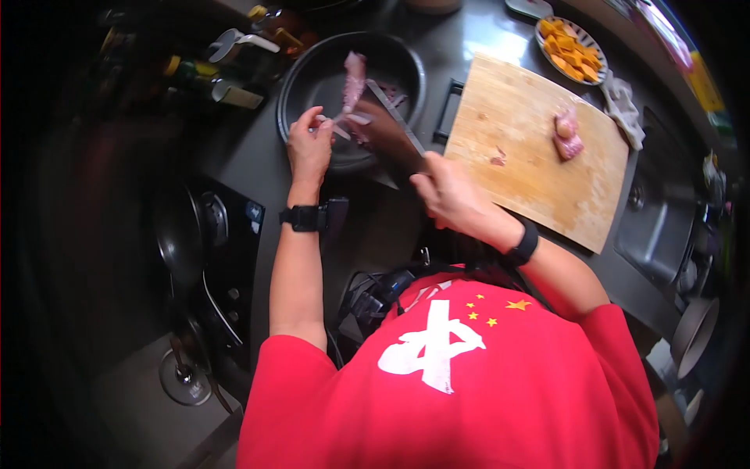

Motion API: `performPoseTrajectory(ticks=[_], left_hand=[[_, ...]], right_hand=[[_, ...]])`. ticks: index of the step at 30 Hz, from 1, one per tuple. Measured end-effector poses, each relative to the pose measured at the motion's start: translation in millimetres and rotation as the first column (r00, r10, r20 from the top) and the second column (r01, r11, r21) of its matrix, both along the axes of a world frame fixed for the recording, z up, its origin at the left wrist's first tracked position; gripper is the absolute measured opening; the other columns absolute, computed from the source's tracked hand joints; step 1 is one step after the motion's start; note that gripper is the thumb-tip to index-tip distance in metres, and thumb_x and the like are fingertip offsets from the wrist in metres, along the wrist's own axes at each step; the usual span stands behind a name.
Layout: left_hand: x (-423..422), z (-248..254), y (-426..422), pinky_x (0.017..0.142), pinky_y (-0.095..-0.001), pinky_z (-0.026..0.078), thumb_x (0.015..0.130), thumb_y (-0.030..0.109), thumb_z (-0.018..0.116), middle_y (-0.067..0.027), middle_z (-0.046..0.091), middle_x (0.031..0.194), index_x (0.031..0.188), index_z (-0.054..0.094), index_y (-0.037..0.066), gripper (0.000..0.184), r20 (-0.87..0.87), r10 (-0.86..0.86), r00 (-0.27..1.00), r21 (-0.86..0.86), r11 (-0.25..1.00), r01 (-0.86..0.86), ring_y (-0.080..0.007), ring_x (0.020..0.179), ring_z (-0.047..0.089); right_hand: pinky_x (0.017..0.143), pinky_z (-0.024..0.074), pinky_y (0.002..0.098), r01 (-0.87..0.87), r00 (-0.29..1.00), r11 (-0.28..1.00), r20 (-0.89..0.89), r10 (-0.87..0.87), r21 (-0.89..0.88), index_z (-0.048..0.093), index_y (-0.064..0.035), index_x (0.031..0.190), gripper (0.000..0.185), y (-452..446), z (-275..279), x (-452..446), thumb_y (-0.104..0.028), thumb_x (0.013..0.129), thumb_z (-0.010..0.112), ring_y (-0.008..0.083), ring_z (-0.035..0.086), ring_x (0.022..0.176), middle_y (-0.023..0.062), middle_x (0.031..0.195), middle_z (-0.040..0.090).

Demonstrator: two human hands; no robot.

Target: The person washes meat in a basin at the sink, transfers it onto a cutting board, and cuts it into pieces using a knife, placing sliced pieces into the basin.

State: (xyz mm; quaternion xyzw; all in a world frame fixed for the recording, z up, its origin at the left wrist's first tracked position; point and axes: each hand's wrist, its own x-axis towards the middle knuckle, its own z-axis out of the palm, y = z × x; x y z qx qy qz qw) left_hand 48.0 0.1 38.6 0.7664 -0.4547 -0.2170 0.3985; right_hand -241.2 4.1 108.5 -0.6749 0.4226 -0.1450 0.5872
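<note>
My right hand [461, 195] grips a cleaver [387, 137] by its handle, and the blade, blurred by motion, reaches over a dark round basin [287, 102]. A strip of raw meat [354, 78] is at the blade's far end, above the basin. My left hand [311, 148], over the basin's near left rim, pinches a pale, stringy meat strip [340, 125] beside the blade. More meat pieces lie low in the basin, partly hidden by the blade. On the wooden cutting board [539, 187] to the right sit a chunk of raw meat [568, 133] and a small scrap [498, 156].
A plate of orange chunks [574, 51] stands behind the board, near a white cloth [623, 109]. The sink [652, 227] is at the right. Bottles [191, 69] and a white-handled utensil [242, 41] stand at the back left; a pan [180, 238] is at the left.
</note>
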Motion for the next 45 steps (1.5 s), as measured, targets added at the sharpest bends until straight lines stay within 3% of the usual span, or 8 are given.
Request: performPoseTrajectory(ticks=[3,6,10,13,17,34,42,45], left_hand=[[2,18,4,0.086,-0.0408,0.053,0.086,0.011,0.069,-0.0202,0.067,0.106,0.118,0.067,0.000,0.034,0.272,-0.065,0.960,0.117,0.993,0.034,-0.0329,0.091,0.067],[-11,32,5,0.086,-0.0404,0.053,0.086,0.008,0.067,-0.0199,0.067,0.106,0.113,0.069,0.000,0.028,0.430,-0.090,0.898,0.077,0.995,0.063,-0.0358,0.094,0.067],[-77,62,-4,0.082,-0.0401,0.054,0.087,-0.001,0.061,-0.0174,0.069,0.102,0.106,0.069,-0.001,0.020,0.319,-0.114,0.941,-0.184,0.966,0.179,-0.0366,0.093,0.068],[-161,45,2,0.077,-0.0330,0.055,0.086,-0.001,0.067,-0.0180,0.068,0.107,0.111,0.067,-0.002,0.025,0.265,-0.605,0.751,-0.126,0.750,0.649,-0.0302,0.088,0.069],[-212,2,7,0.083,-0.0418,0.053,0.078,0.004,0.077,-0.0202,0.063,0.110,0.122,0.060,0.000,0.048,0.286,-0.672,0.683,-0.007,0.711,0.703,-0.0376,0.095,0.065],[-220,-14,-22,0.066,-0.0332,0.054,0.079,0.003,0.075,-0.0126,0.068,0.082,0.085,0.068,0.000,0.010,0.161,-0.573,0.804,-0.064,0.807,0.588,-0.0232,0.070,0.068],[-123,56,-9,0.065,-0.0289,0.051,0.087,0.008,0.072,-0.0093,0.068,0.082,0.091,0.070,0.001,0.009,0.164,-0.136,0.977,-0.181,0.969,0.166,-0.0187,0.069,0.064],[-75,41,-12,0.081,-0.0407,0.052,0.086,0.014,0.073,-0.0118,0.067,0.105,0.106,0.069,0.004,0.022,0.779,-0.341,0.526,0.312,0.939,0.147,-0.0289,0.092,0.065]], right_hand=[[0.046,0.0487,0.0368,0.111,0.994,0.987,0.029,-0.108,-0.120,0.051,0.0010,0.092,0.023,-3,-30,-34,-0.020,0.101,0.055,0.0240,0.059,0.045,0.0111,0.056,0.057],[0.040,0.0433,0.0269,0.175,0.975,0.964,0.103,-0.198,0.200,0.054,-0.0013,0.103,0.019,-9,-23,-89,-0.020,0.102,0.055,0.0114,0.055,0.047,0.0066,0.065,0.060],[0.038,0.0416,0.0245,0.339,0.918,0.887,0.095,-0.385,0.313,0.054,-0.0015,0.111,0.020,-1,-27,-154,-0.020,0.103,0.055,0.0102,0.052,0.043,0.0042,0.064,0.058],[0.038,0.0419,0.0245,0.480,0.871,0.822,-0.057,-0.487,0.305,0.053,-0.0013,0.112,0.021,21,-38,-211,-0.020,0.103,0.054,0.0106,0.052,0.042,0.0048,0.064,0.058],[0.038,0.0416,0.0235,0.545,0.835,0.791,-0.096,-0.542,0.278,0.052,-0.0027,0.112,0.025,41,-51,-230,-0.026,0.103,0.056,0.0104,0.053,0.043,0.0047,0.064,0.058],[0.038,0.0408,0.0259,0.205,0.967,0.845,0.033,-0.254,0.494,0.052,-0.0023,0.103,0.019,29,-50,-180,-0.021,0.103,0.049,0.0113,0.054,0.042,0.0047,0.061,0.058],[0.045,0.0492,0.0378,0.030,0.989,0.986,0.140,-0.053,0.162,0.053,0.0024,0.095,0.020,2,4,-90,-0.018,0.099,0.052,0.0232,0.061,0.047,0.0125,0.060,0.058],[0.061,0.0511,0.0472,0.068,0.993,0.990,0.105,-0.055,-0.123,0.055,0.0030,0.092,0.019,1,-19,-78,-0.016,0.096,0.056,0.0361,0.065,0.057,0.0204,0.062,0.060]])
